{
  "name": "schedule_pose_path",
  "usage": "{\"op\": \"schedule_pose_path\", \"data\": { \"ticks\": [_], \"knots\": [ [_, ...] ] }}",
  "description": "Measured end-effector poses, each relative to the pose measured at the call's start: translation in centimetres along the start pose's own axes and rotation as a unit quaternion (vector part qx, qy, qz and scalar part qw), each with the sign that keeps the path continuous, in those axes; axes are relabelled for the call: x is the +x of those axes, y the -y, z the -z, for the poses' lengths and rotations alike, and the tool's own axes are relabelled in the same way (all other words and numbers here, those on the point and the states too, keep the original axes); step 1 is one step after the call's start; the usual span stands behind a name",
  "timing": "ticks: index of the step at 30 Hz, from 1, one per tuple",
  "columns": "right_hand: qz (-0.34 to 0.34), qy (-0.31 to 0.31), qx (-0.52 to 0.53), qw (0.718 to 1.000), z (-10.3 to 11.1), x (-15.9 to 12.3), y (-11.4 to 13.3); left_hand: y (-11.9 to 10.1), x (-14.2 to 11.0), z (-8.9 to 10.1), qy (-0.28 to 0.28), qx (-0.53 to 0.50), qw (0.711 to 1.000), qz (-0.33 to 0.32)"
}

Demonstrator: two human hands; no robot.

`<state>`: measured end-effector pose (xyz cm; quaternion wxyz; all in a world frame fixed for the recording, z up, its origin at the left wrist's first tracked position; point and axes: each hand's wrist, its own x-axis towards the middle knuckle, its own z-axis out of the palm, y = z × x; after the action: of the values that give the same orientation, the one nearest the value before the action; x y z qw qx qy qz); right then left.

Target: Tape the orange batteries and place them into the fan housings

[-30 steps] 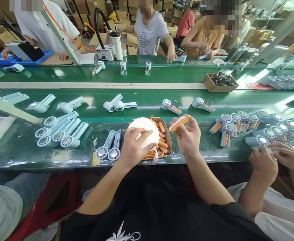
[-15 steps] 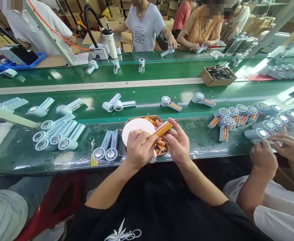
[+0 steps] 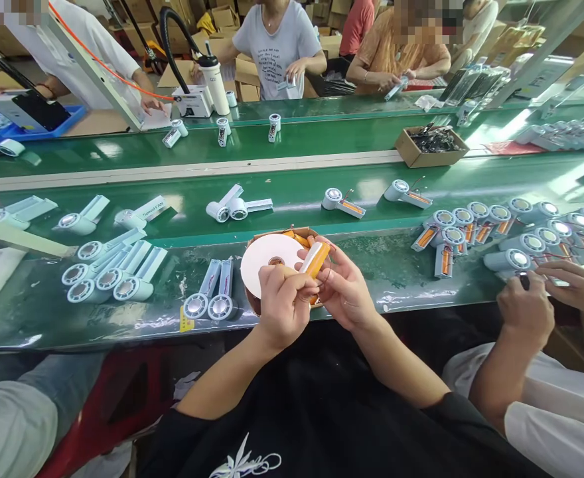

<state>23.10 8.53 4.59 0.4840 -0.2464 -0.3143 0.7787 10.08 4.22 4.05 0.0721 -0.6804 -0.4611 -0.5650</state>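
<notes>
Carrying it all: the table.
Fan bodies: the pale fan bodies at left show no orange in their handles; the orange-filled fan bodies at right look further along.
Carton: the carton holds more orange cells, apparently left to do.
Roll: the white roll lies over it.
Hands: the right hand curls around one orange cell; the left hand pinches at its near end, on what cannot be told.
Cell: above the carton, tilted, white band on; seemingly partway through.
</notes>
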Motion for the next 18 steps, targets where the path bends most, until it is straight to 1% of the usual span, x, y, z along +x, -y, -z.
{"op": "schedule_pose_path", "data": {
  "ticks": [3,5,7,10,13,16,18],
  "knots": [
    [0.005,-0.013,0.018,1.0,-0.1,0.1,0.1,-0.2,-0.4,0.2,-0.019,-0.003,0.999,-0.029],
    [-0.011,-0.024,0.043,0.999,0.0,0.1,0.0,-0.1,-0.7,0.3,-0.032,-0.013,0.998,-0.046],
    [-0.035,-0.03,0.057,0.997,0.0,0.2,-0.1,0.1,-0.8,0.3,-0.022,-0.019,0.998,-0.064],
    [-0.055,-0.037,0.053,0.996,0.3,0.3,-0.1,0.3,-0.9,0.2,0.022,-0.023,0.995,-0.098],
    [-0.053,-0.034,0.048,0.997,0.9,0.2,0.1,0.1,-1.0,0.6,0.083,-0.022,0.988,-0.128],
    [-0.053,-0.038,0.04,0.997,2.1,0.2,0.3,-0.2,-1.4,1.4,0.138,-0.022,0.979,-0.151],
    [-0.052,-0.052,0.021,0.997,3.0,0.1,0.4,0.4,-1.4,2.1,0.164,-0.04,0.973,-0.16]
  ]
}}
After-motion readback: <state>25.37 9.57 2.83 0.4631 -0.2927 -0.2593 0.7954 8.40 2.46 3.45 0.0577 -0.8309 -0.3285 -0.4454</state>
